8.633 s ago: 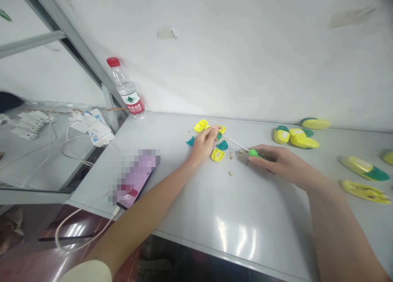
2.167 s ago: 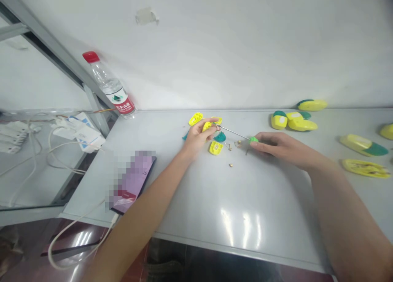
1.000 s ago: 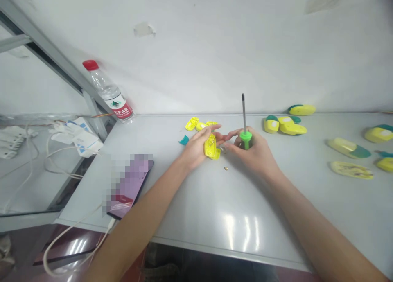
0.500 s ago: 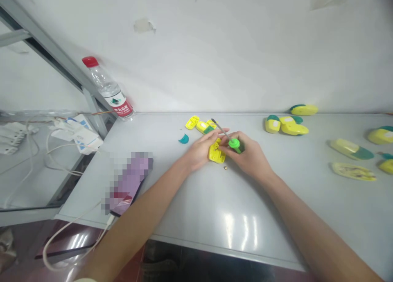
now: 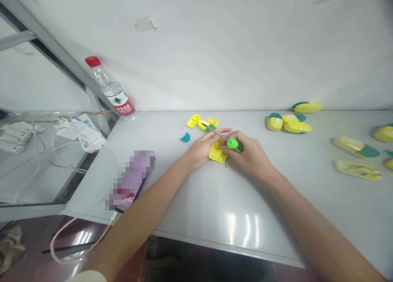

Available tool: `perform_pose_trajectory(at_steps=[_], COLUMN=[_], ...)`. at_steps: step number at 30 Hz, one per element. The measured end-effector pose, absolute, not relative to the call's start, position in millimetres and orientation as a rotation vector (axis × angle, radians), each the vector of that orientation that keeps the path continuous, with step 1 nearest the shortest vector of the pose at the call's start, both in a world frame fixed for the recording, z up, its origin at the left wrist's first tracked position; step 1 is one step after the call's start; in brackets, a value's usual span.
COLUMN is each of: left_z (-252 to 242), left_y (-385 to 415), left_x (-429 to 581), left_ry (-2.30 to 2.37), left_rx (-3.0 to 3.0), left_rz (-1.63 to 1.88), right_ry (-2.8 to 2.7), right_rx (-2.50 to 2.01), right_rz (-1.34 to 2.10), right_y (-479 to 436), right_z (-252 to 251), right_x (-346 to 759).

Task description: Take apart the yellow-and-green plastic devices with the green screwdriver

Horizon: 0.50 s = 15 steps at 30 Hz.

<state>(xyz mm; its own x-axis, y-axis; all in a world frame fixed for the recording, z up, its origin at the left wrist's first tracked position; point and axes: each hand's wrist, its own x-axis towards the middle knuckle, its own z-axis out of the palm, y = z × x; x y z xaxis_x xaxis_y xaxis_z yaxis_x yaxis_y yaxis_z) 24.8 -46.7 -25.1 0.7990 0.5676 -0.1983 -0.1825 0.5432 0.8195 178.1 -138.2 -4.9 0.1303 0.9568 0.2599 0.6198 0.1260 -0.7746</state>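
My left hand (image 5: 202, 151) is closed on the edge of a yellow plastic shell (image 5: 217, 154), whose open inner side faces up. In my right hand (image 5: 250, 153) is a screwdriver with a bright green handle (image 5: 232, 144); its shaft points up and to the left, away from the shell. The right fingertips reach the shell's right edge. A tiny brass-coloured part (image 5: 226, 165) lies on the table just below the shell. Behind my hands are a yellow half shell (image 5: 193, 121), a yellow and green casing (image 5: 203, 125) and a loose teal piece (image 5: 185, 137).
Several yellow and green casings (image 5: 297, 127) sit at the back right, with an opened half (image 5: 357, 170) farther right. A water bottle (image 5: 121, 102) leans at the back left. A phone (image 5: 133, 181) with a white cable lies beside my left forearm. Power strips (image 5: 18, 136) are at far left.
The screwdriver shaft has tipped lower and further to the left in my right hand. The yellow shell stays in my left hand, and the view has shifted slightly.
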Motion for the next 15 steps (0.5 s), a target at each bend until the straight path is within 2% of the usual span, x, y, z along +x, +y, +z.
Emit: perform_pose_trajectory(at_steps=[15], left_z=[-24.1], left_y=[-53.1], left_x=[27.9], left_ry=[0.591], left_rx=[1.123], left_rz=[0.573], right_ry=[-1.640], right_rx=[-1.538], right_rz=[0.505], right_y=[-140.1], right_z=[-0.3], right_x=[182.1])
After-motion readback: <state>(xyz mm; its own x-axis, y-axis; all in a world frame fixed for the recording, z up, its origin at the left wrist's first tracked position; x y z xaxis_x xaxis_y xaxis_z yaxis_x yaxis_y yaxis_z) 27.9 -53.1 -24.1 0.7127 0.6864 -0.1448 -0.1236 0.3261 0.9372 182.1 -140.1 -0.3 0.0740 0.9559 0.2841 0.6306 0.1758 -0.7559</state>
